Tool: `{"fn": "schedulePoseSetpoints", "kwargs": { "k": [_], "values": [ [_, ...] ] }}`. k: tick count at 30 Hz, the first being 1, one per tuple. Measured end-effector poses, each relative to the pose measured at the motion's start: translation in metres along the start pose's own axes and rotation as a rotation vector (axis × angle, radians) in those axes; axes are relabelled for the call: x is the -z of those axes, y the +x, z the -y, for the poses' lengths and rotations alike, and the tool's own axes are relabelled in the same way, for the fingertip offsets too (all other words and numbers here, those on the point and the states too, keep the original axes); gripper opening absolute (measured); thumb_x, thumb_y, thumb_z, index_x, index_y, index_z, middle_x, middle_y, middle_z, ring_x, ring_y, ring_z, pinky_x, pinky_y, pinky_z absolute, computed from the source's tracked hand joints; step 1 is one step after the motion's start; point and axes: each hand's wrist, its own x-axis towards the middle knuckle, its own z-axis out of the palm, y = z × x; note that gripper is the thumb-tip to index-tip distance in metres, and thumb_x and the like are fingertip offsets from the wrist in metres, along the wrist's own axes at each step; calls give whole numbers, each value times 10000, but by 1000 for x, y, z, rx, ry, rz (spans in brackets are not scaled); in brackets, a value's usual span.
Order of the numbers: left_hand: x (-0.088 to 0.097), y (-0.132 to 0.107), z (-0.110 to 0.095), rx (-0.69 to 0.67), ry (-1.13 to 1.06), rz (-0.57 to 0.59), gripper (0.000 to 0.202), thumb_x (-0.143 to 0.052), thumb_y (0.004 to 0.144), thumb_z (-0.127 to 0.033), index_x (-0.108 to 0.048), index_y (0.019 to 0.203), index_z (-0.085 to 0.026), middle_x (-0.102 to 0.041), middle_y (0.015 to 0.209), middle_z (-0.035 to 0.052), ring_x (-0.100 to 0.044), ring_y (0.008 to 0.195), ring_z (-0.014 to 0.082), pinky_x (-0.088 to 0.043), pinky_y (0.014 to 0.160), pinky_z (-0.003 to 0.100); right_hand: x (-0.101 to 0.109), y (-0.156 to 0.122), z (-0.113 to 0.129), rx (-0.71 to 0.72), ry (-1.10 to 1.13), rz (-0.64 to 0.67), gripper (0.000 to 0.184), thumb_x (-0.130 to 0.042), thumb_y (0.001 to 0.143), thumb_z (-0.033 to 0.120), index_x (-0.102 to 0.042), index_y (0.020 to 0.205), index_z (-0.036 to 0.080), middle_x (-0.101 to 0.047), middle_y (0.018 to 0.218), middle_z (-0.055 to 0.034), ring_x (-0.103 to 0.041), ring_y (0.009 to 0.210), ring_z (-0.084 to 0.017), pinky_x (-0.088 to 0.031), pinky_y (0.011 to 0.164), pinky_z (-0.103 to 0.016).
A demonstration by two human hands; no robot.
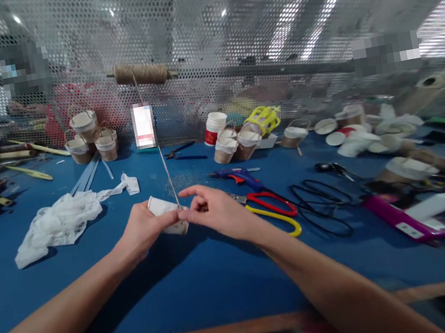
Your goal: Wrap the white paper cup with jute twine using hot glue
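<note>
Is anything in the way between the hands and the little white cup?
No, nothing visible. The left hand holds the cup, and the right hand pinches the string right at it. The scissors lie off to the right.

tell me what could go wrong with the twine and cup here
The twine runs taut from the spool to the right hand, pinched at the paper cup; a slip could let it spring loose. The left hand grips the cup sideways and might crush it. The scissors lie close beside the right wrist, a possible snag.
</note>
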Motion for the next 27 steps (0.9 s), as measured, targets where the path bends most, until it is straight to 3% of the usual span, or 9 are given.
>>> {"fn": "schedulePoseSetpoints", "kwargs": {
  "k": [3,6,10,14,18,23,27],
  "values": [
    [-2,-2,-2,25,-6,8,214,-748,517,-220,-579,601,-120,-586,519,-32,-506,462,83,-407,496,209,18,28,9,-20,-102,-122,216,-567,758,333,-575,817,126,-533,634,-5,-447,517,-83,-350,478,-225],
    [-4,-4,-3,38,-1,29,210,-749,517,-217,-584,602,-119,-585,514,-33,-509,461,86,-408,492,210,30,73,24,-22,-84,-106,279,-486,819,352,-566,670,130,-486,513,4,-389,411,-68,-309,391,-211],
    [-4,-3,-2,64,-27,60,200,-752,511,-203,-595,598,-115,-603,536,-20,-529,474,93,-432,516,222,38,134,54,-2,-41,-141,280,-419,866,281,-509,643,138,-495,509,3,-372,371,-47,-297,351,-184],
    [-4,-2,-5,76,-60,77,199,-759,506,-189,-595,586,-112,-603,527,-16,-531,473,92,-439,520,222,40,163,73,71,-50,-232,169,-344,869,126,-477,765,140,-520,589,8,-414,409,-32,-334,380,-151],
    [1,-2,-12,111,-136,114,194,-764,508,-185,-619,614,-111,-624,554,-10,-546,493,89,-439,521,203,29,150,52,121,-166,-176,178,-409,770,33,-519,852,146,-482,491,51,-433,379,-56,-336,385,-164],
    [3,-9,-22,193,-218,259,185,-765,504,-171,-642,630,-113,-628,543,-9,-554,485,96,-441,515,205,3,92,4,140,-293,63,211,-478,644,-9,-596,626,165,-501,443,49,-466,418,-80,-378,490,-207],
    [0,-22,-30,230,-297,409,232,-778,470,-149,-665,667,-102,-657,587,15,-574,511,101,-448,548,208,-14,45,-18,127,-281,211,182,-538,603,24,-593,529,181,-573,515,43,-519,517,-117,-384,498,-215]
  ]
}}
